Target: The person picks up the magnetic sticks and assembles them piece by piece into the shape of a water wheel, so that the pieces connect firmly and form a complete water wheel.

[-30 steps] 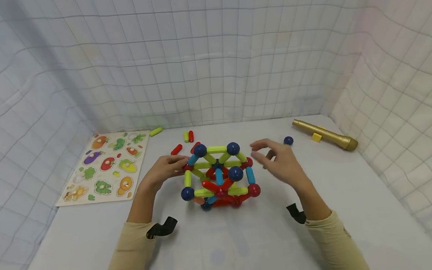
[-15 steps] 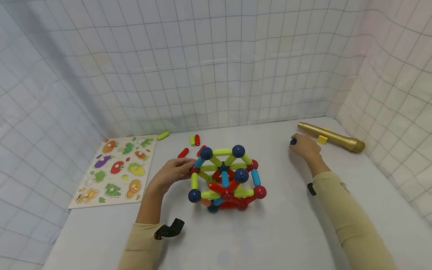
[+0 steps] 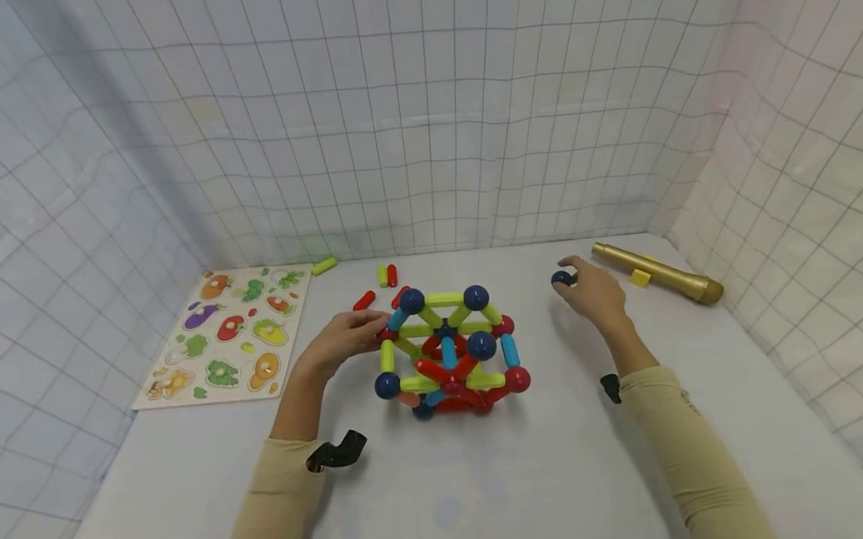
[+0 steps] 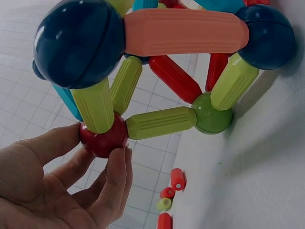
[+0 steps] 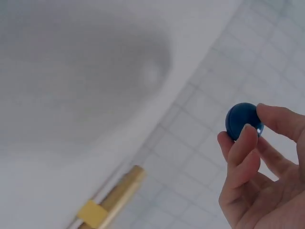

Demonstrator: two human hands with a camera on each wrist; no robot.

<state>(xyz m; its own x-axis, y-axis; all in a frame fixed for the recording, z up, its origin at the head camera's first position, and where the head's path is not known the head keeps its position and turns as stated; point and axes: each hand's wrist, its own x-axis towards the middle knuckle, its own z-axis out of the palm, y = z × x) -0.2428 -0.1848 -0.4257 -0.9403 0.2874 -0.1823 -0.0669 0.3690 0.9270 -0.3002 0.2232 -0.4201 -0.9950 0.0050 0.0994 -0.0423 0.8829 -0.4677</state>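
Observation:
A framework of coloured magnetic rods and balls (image 3: 449, 368) stands mid-table in the head view. At its left side my left hand (image 3: 349, 338) pinches a red ball (image 4: 104, 138) of the framework between thumb and fingers. That red ball joins yellow-green rods, and a green ball (image 4: 212, 114) sits lower, by the table, in the left wrist view. To the right of the framework, my right hand (image 3: 594, 291) holds a loose dark blue ball (image 5: 244, 121) by its fingertips, raised off the table. Another dark blue ball (image 3: 481, 346) tops the front of the framework.
Behind the framework lie several loose rods, among them a red rod (image 3: 363, 300) and a yellow-green rod (image 3: 323, 265). A vegetable puzzle board (image 3: 139, 392) is at left. At back right rests a gold toy microphone (image 3: 661, 274) beside a yellow block (image 3: 640, 277). White gridded curtains (image 3: 430, 136) surround the table.
My right hand has reached right to the dark blue ball, picked it up and drawn it slightly back left. My left hand keeps its place at the framework's red ball.

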